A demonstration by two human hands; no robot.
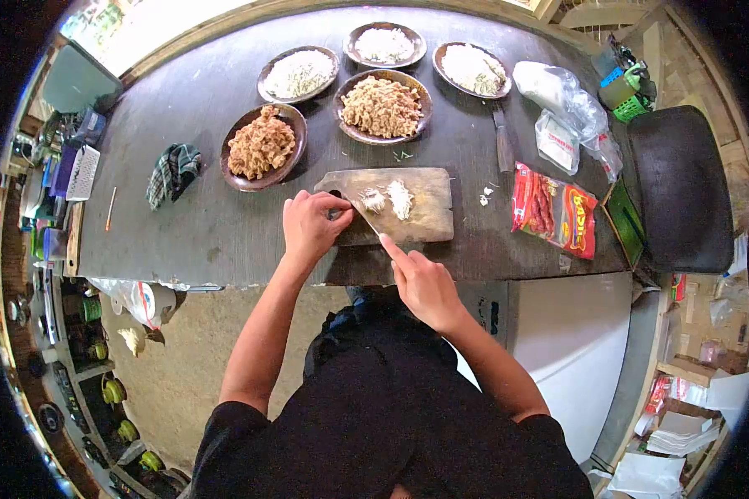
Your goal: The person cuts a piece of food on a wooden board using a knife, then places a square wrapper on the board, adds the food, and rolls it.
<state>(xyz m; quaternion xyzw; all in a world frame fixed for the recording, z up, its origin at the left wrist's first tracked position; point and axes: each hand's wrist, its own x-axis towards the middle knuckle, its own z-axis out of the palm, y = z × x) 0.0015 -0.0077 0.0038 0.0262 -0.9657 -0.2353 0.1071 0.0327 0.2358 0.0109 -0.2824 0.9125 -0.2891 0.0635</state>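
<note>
A wooden cutting board [437,208] lies near the front edge of the dark table, with two small heaps of chopped white food [399,200] on it. My right hand [427,289] is closed around a knife, index finger stretched along its back. The thin knife blade [368,218] slants up and left across the board. At the board's left side, my left hand [310,224] has its fingers pinched together close to the blade's tip. Whatever those fingers hold is too small or hidden to make out.
Behind the board stand bowls of brown crumbly food [262,143] and plates of white shreds [300,73]. Another knife [503,145], a red sausage packet [553,212] and plastic bags [562,100] lie to the right. A checked cloth [173,173] is at left; a black chair [682,191] stands at right.
</note>
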